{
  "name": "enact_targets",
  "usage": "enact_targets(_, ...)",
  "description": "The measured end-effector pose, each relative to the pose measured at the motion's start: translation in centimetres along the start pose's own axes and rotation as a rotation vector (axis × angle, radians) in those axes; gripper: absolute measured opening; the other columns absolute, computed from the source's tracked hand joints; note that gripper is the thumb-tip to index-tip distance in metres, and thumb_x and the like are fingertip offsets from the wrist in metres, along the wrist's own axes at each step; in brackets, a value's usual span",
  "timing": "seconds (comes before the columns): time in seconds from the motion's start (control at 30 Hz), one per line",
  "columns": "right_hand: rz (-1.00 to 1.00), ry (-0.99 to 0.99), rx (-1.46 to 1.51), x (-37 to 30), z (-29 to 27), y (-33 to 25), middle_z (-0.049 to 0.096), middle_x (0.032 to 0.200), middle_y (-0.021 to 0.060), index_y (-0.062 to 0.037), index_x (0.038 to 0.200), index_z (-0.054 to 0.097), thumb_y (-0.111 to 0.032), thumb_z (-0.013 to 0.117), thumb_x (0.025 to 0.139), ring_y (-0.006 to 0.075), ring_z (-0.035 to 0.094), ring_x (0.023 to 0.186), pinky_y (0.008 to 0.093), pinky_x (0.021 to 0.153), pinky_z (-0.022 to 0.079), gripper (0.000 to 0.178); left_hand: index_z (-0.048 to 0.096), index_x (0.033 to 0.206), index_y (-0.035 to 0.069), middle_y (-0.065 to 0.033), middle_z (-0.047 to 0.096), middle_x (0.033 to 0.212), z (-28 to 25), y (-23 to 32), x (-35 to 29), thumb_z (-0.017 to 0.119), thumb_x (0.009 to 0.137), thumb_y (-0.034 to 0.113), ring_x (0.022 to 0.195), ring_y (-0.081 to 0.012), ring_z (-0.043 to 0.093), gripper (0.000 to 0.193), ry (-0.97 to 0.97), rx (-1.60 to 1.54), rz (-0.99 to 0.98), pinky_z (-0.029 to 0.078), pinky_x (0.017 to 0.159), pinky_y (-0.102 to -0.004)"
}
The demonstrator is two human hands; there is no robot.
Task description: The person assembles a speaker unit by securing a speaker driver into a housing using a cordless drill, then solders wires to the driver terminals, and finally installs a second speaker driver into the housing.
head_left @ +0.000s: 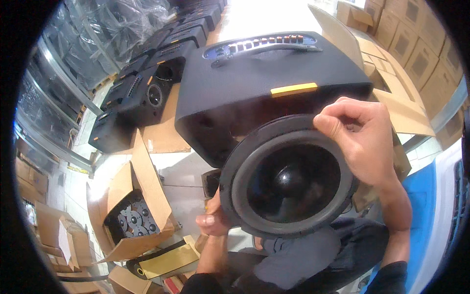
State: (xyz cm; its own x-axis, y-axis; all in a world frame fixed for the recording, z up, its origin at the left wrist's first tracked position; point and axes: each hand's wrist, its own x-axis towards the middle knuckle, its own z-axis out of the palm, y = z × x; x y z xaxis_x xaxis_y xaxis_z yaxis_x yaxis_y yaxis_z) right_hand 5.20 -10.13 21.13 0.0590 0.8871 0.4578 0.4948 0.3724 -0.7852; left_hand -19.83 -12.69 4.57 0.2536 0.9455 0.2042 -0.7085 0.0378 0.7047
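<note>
A large round speaker driver (293, 174) with a black cone and a grey surround is held up over my lap, its face turned toward me. My right hand (364, 134) is closed, with thumb and fingers pinching the upper right of the rim. At the lower left edge my left hand (215, 215) grips the driver, part of its fingers hidden behind it. Just beyond stands a black speaker cabinet (264, 63) with a carry handle, a control panel with several knobs on top and a yellow strip (293, 89) at its near edge. The driver covers part of the cabinet's front.
An open cardboard box (142, 240) with several small round speaker parts stands at lower left. Near it lies a yellow flat piece (169, 260). More black cabinets (142, 108) line the far left. Open cartons (391, 83) stand at right, and blue-and-white material (426, 196) lies beside my right arm.
</note>
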Motion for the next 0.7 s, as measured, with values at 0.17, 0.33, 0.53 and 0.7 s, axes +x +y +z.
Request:
enact_targets(0.17, -0.032, -0.118, -0.151, -0.7, -0.3, -2.9, 0.066, 0.072, 0.0149, 0.0046, 0.082, 0.070, -0.009, 0.071, 0.084, 0.0178, 0.062, 0.063, 0.0282, 0.060, 0.048, 0.014, 0.035, 0.138, 0.004, -0.0132, 0.041, 0.135, 1.2, -1.5, 2.1, 0.064, 0.067, 0.044, 0.120, -0.0283, 0.045, 0.087, 0.226, 0.019, -0.011, 0.034, 0.105, -0.0397)
enact_targets(0.33, 0.012, -0.061, -0.082, 0.0, 0.5, -2.6, 0.063, 0.064, 0.0202, 0.0063, 0.078, 0.070, -0.017, 0.072, 0.082, 0.0194, 0.061, 0.055, 0.0337, 0.057, 0.048, 0.023, 0.040, 0.130, 0.003, -0.0107, 0.046, 0.123, 4.5, -5.6, 5.3, 0.066, 0.067, 0.037, 0.110, -0.0248, 0.048, 0.077, 0.422, 0.176, 0.095, 0.037, 0.097, -0.0368)
enact_targets(0.53, 0.183, -0.133, -0.022, 2.7, -1.1, -1.7, 0.065, 0.062, 0.0096, 0.0091, 0.087, 0.072, -0.023, 0.069, 0.087, 0.0088, 0.057, 0.058, 0.0291, 0.055, 0.047, 0.032, 0.046, 0.121, 0.003, -0.0076, 0.051, 0.109, 5.8, -4.9, 5.0, 0.069, 0.066, 0.028, 0.098, -0.0205, 0.052, 0.065, 0.508, 0.337, 0.167, 0.041, 0.088, -0.0333)
enact_targets(0.7, 0.226, -0.201, 0.168, 5.2, -1.7, 0.0, 0.068, 0.071, 0.0085, 0.0078, 0.084, 0.070, -0.028, 0.064, 0.089, 0.0119, 0.060, 0.059, 0.0272, 0.059, 0.050, 0.037, 0.051, 0.113, 0.002, -0.0050, 0.056, 0.098, 7.9, -1.3, 4.4, 0.072, 0.065, 0.020, 0.088, -0.0170, 0.055, 0.055, 0.510, 0.500, 0.283, 0.044, 0.081, -0.0304)
